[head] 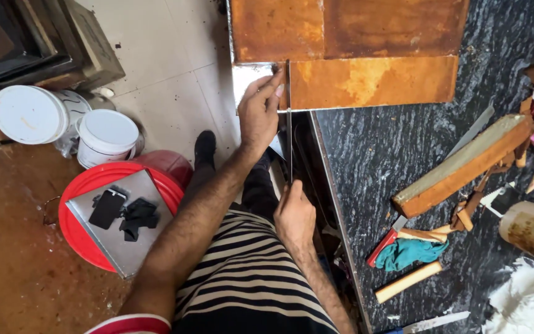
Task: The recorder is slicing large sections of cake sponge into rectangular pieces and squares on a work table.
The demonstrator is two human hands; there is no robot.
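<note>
Black stone counter (403, 161) carries an overhanging brown sheet (366, 80). Left hand (259, 111) presses its near edge; right hand (294, 216) grips a thin blade (289, 117) just entering that edge. Most cutting apparently remains.

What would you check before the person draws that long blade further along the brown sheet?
1. Left hand pressing the brown sheet at its edge: ok.
2. Right hand gripping the blade at its near end: ok.
3. Left fingertips apart from the blade: not ok, right beside it.
4. Sheet lying flat on the dark stone counter: ok.
5. Blade following a marked line: cannot tell.
</note>
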